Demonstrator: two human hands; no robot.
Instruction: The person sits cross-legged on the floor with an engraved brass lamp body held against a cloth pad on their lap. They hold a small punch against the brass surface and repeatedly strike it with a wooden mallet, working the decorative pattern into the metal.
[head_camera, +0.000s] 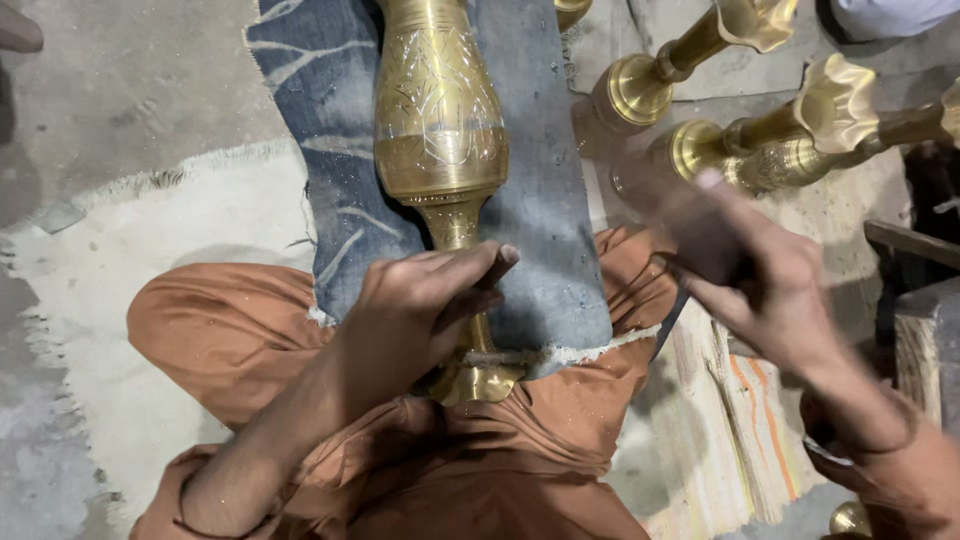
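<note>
Left hand (420, 310) on brass vase (440, 120), right hand (760, 280) raised.

left hand (420, 310) on brass vase (440, 120), right hand (760, 280) blurred

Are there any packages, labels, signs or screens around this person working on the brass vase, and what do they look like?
None in view: only the engraved brass vase lying on a blue cloth across the lap, under the left hand, with more brass vases beside the blurred right hand.
</note>
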